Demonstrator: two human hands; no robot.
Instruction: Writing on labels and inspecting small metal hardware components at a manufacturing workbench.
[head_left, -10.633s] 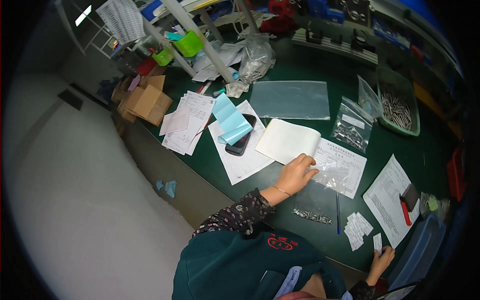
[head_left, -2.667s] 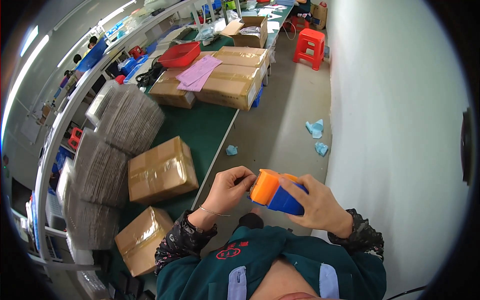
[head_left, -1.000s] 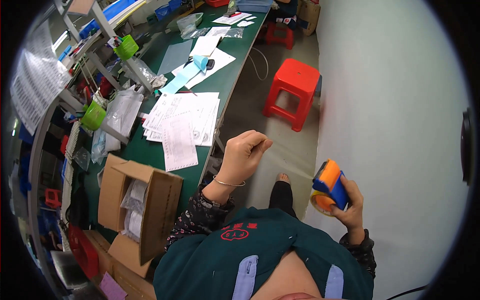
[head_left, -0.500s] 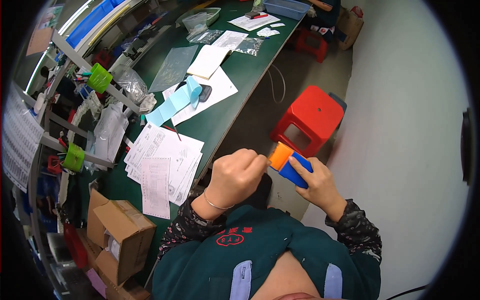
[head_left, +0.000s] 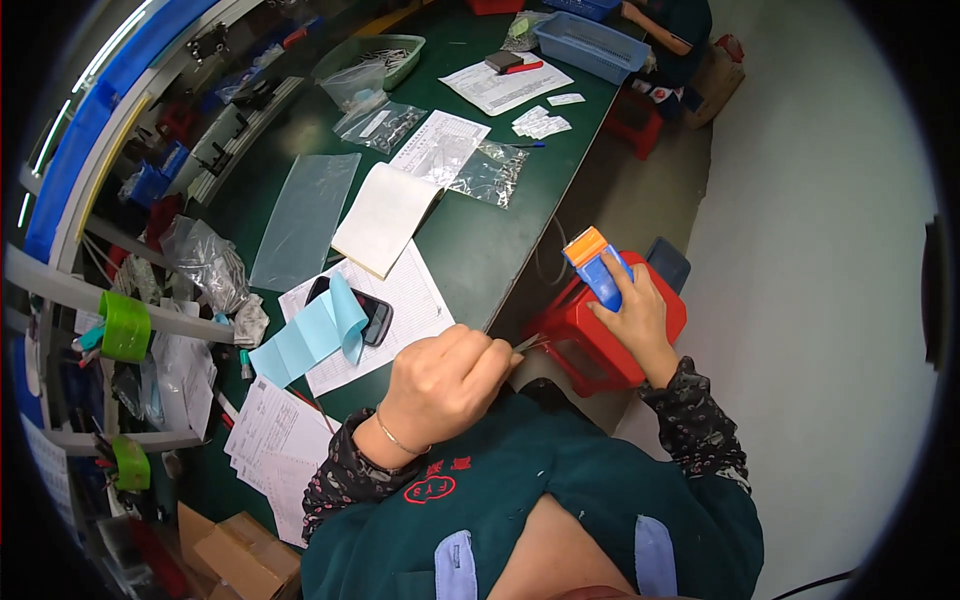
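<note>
My left hand (head_left: 445, 390) is closed in a pinch above the table's near edge. A few thin, pale, wire-like pieces (head_left: 533, 343) stick out from its fingertips; their exact kind is too small to tell. To the right, my right hand (head_left: 637, 318) grips a blue hand-held tool with an orange end (head_left: 598, 268), its index finger lying along the blue body. The two hands are apart, with the tool in front of a red plastic stool (head_left: 655, 300).
On the green table (head_left: 480, 265) lie a blue paper strip (head_left: 315, 335), a dark phone (head_left: 378, 320), an open notebook (head_left: 388, 220), and bags of small metal parts (head_left: 490, 175). A cardboard box (head_left: 245, 560) stands lower left. Another person (head_left: 672, 30) sits at the far end. A wall rises on the right.
My right hand has moved the tool away from my left hand, upward in the picture. Thin pieces now show at my left fingertips. The view has shifted, bringing more far table in.
</note>
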